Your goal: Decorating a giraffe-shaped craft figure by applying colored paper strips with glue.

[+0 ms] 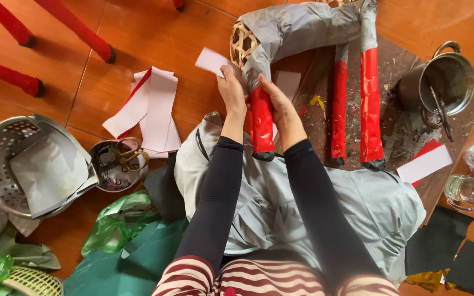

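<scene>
Striped sleeves (259, 277) closest to camera, grey cloth (325, 208) over lap. Left hand (231, 90) pinches a white paper strip (210, 59), grip closed on it, lifted beside the figure's red leg (261, 127). Right hand (281, 107) wraps that leg, clamped, apparently steadying it. Paper-covered woven animal figure (297, 27) lies on cardboard sheet (396, 137) on the floor. Spare strips (149, 107), scissors in bowl (119, 161) left; metal pot (445, 82) right.

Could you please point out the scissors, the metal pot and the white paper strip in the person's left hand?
scissors (129, 155): head view, on the golden handles.
metal pot (455, 66): head view, on its inner wall.
white paper strip (210, 59): head view, on the strip's middle, above the left hand (231, 90).
</scene>
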